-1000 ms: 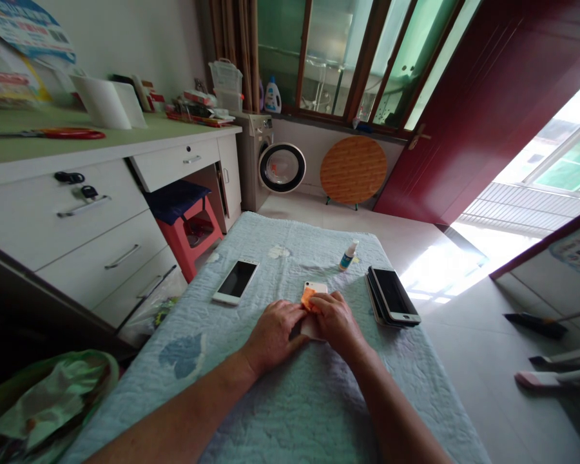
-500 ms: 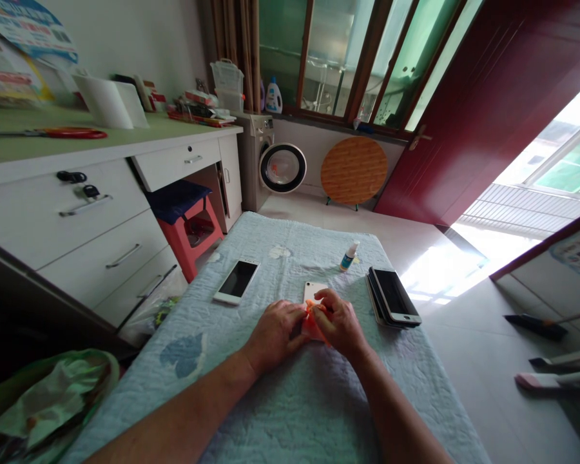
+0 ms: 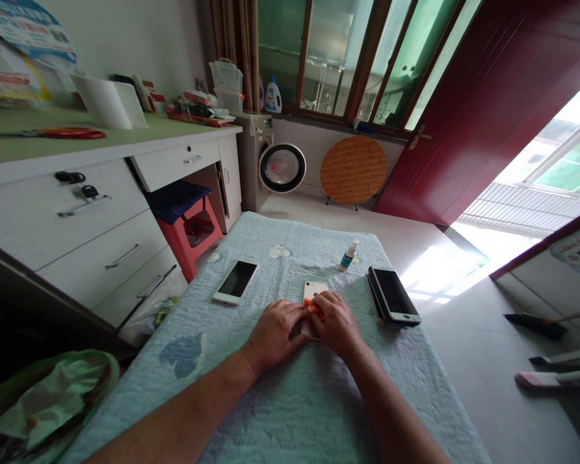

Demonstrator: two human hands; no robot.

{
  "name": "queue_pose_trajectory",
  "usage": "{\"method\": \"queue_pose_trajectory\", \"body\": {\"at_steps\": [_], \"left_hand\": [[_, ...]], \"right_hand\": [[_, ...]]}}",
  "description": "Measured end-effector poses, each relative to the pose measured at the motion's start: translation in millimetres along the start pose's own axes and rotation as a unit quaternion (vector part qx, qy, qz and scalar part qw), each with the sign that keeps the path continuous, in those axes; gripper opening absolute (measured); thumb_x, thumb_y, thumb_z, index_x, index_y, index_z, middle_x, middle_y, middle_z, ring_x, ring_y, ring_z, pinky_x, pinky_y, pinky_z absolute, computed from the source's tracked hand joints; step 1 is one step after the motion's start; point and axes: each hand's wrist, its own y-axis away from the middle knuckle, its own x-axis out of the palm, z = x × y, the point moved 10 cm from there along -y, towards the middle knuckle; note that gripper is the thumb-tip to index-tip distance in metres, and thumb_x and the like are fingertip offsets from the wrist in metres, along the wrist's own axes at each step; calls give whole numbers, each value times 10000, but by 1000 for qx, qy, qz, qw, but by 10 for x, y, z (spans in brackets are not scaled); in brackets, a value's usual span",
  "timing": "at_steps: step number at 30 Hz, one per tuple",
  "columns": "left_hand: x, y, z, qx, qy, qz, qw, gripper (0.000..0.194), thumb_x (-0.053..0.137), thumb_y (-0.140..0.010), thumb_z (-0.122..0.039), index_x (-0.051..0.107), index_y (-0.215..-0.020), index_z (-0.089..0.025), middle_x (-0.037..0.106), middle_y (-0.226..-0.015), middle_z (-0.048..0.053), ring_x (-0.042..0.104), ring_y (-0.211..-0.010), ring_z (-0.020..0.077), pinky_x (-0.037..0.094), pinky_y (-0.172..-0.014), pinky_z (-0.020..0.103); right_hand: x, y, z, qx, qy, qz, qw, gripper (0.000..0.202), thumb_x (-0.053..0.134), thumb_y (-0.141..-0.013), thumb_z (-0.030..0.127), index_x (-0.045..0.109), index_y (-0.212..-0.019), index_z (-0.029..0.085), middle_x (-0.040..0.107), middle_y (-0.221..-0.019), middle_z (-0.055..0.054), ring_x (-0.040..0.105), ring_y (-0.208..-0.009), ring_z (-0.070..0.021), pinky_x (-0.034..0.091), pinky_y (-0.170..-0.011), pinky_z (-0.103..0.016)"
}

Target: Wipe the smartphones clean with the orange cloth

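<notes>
A light phone [image 3: 313,288] lies back up on the blue quilted cloth [image 3: 270,412], its camera end showing beyond my fingers. My right hand [image 3: 335,320] is closed on an orange cloth [image 3: 310,303], pressed against the phone's back. My left hand [image 3: 276,330] grips the phone's left edge, thumb near its lower end. To the left lies a white phone [image 3: 236,281] with a dark screen. A small spray bottle [image 3: 348,256] stands behind and right of my hands. On the right, a stack of phones [image 3: 394,296] rests near the cloth's edge.
A desk [image 3: 183,138] with drawers runs along the left, with a red stool [image 3: 188,238] beneath it. A lined bin [image 3: 53,406] sits at the lower left. Farther back are a washing machine [image 3: 254,154] with its door open and a round wooden tabletop [image 3: 354,171].
My right hand has flattened over the orange cloth, and less of the cloth shows. My left hand stays at the phone's edge.
</notes>
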Motion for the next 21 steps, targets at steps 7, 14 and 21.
{"method": "queue_pose_trajectory", "body": {"at_steps": [7, 14, 21], "left_hand": [[2, -11, 4, -9, -7, 6, 1000, 430, 613, -858, -498, 601, -1194, -228, 668, -1158, 62, 582, -1045, 272, 418, -956, 419], [46, 4, 63, -13, -20, 8, 1000, 398, 611, -848, -519, 629, -1109, -218, 678, -1105, 79, 583, -1036, 291, 422, -936, 428], [40, 3, 59, -15, -31, 8, 999, 389, 628, -840, -506, 631, -1092, -210, 675, -1093, 74, 578, -1034, 284, 429, -927, 419]], "right_hand": [[12, 34, -21, -6, -23, 12, 1000, 272, 485, -813, 70, 687, -935, 204, 538, -1060, -58, 536, -891, -154, 432, -816, -260], [-37, -58, -317, 83, -4, -56, 995, 329, 448, -851, 114, 566, -1150, 182, 586, -969, -64, 536, -911, -195, 428, -827, -304], [-39, -70, -266, 73, 36, -44, 996, 118, 470, -876, 164, 574, -852, 214, 553, -910, -42, 511, -877, -182, 417, -804, -282]]}}
